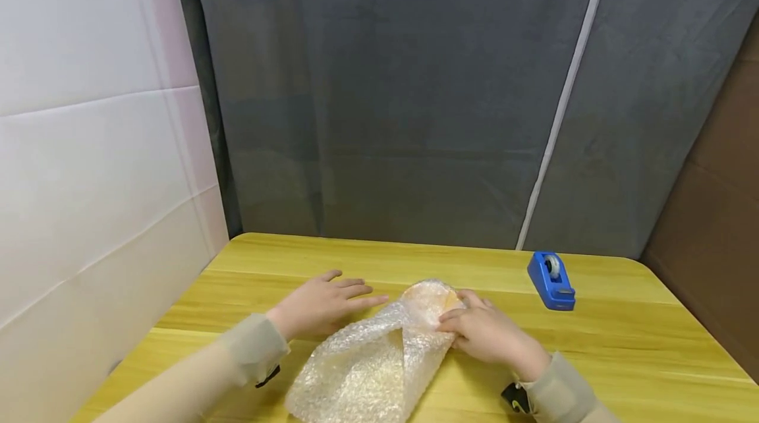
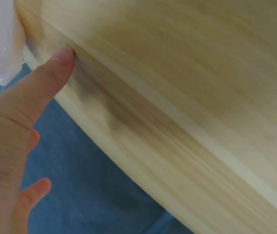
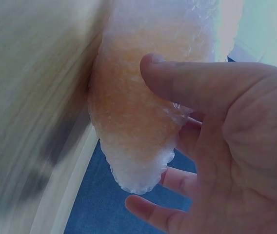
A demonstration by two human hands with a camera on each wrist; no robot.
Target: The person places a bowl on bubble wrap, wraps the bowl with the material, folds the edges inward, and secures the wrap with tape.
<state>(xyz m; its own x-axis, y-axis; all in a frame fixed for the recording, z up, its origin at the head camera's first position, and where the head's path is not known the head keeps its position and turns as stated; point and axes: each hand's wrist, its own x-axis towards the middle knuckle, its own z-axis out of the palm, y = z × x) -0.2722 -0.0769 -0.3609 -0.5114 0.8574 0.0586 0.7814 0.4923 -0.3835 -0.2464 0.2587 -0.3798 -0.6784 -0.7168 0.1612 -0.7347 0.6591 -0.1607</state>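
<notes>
A sheet of clear bubble wrap (image 1: 356, 377) lies on the table, its upper end folded around an orange-tinted object (image 1: 428, 298) whose kind the layers hide. Its near end spreads loose, with an open fold in the middle. On the right side, my right hand (image 1: 489, 334) grips the wrapped end. In the right wrist view the thumb (image 3: 177, 83) presses on the bubble wrap (image 3: 133, 107) while other fingers reach behind it. My left hand (image 1: 320, 304) is held out left of the bundle, fingers extended and spread, holding nothing. The left wrist view shows its extended finger (image 2: 46, 78) over the wood.
A blue tape dispenser (image 1: 551, 284) with a roll of tape stands at the back right of the yellow wooden table (image 1: 622, 331). A dark grey curtain (image 1: 385, 100) hangs behind the table, a white panel (image 1: 89, 113) at the left and a brown one (image 1: 711, 199) at the right.
</notes>
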